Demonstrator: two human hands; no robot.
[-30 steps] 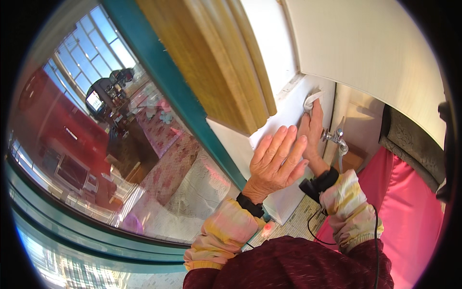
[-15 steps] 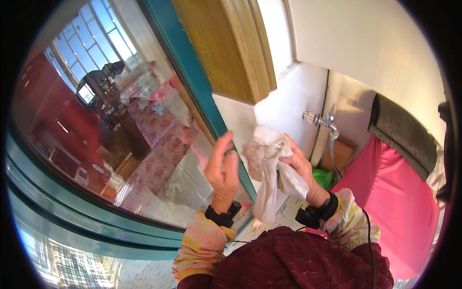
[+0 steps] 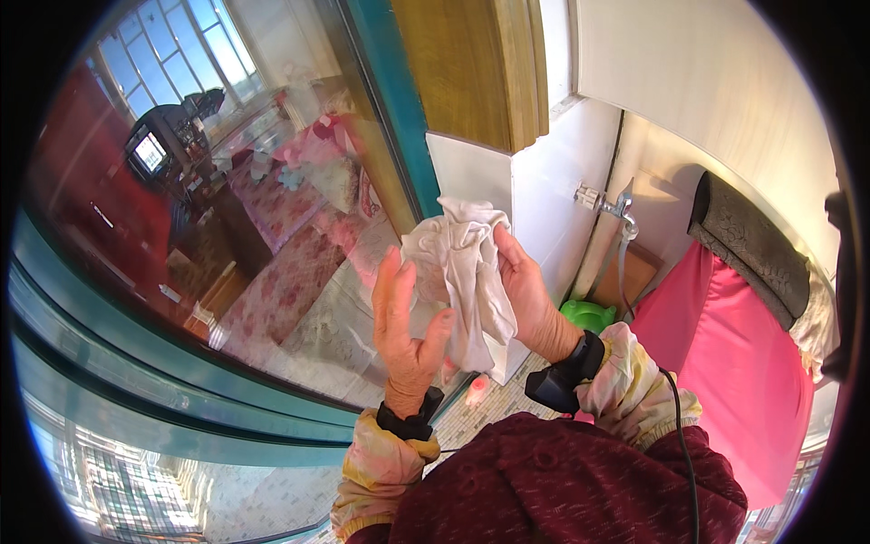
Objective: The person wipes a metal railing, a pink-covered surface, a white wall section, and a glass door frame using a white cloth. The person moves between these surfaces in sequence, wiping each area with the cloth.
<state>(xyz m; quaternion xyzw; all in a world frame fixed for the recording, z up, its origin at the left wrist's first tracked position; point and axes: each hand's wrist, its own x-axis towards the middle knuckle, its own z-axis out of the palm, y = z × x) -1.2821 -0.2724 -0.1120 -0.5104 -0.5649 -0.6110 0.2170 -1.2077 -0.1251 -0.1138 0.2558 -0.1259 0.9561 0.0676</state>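
A crumpled off-white cloth (image 3: 467,272) hangs in front of me, close to the glass pane. My right hand (image 3: 535,304) grips it from the right side, the thumb up along the cloth and the other fingers mostly hidden behind it. On the other side, my left hand (image 3: 405,331) has its fingers and thumb apart, right next to the cloth's left edge. Whether its fingertips touch the fabric I cannot tell. Both wrists carry black bands, over patterned light sleeve covers.
A large glass pane (image 3: 272,299) in a teal frame (image 3: 399,100) stands to the left. At right are a wall tap (image 3: 618,210) with a hose, a green object (image 3: 587,315) and a pink cover (image 3: 716,363) with a dark rolled item (image 3: 752,249). A small pink object (image 3: 478,390) rests low on the tiled floor.
The cloth and my right hand have moved left and slightly up, closer to the glass. My left hand has stayed near its place, its fingers now nearer the cloth.
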